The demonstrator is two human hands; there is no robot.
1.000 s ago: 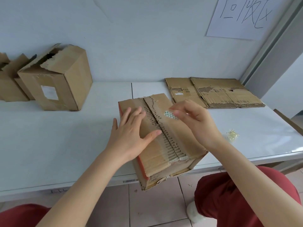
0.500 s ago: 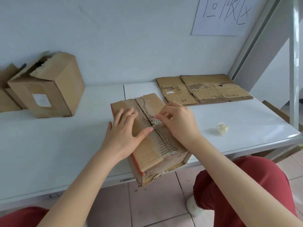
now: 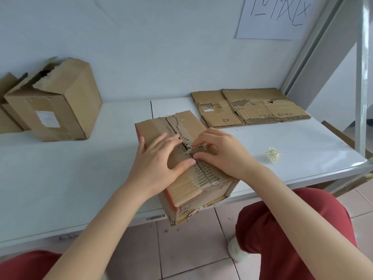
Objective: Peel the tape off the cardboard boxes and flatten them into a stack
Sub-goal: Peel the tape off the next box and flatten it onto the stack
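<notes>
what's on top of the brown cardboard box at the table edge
Left hand presses flat on its torn top; right hand pinches a pale scrap at the seam. Anything beneath is covered.

a plain sorting corner in a workroom, not a home: a long white surface point(image 3: 80, 178) stands against a bare pale wall point(image 3: 161, 47) with a handwritten paper sign point(image 3: 270, 17) stuck on it. worn cardboard boxes point(image 3: 60, 102) stand at the far left, flattened cardboard point(image 3: 252, 108) lies stacked at the right. a barcode sticker point(image 3: 155, 217) marks the surface's front edge, beside a grey metal post point(image 3: 362, 77) and over a tiled floor point(image 3: 191, 249).
</notes>
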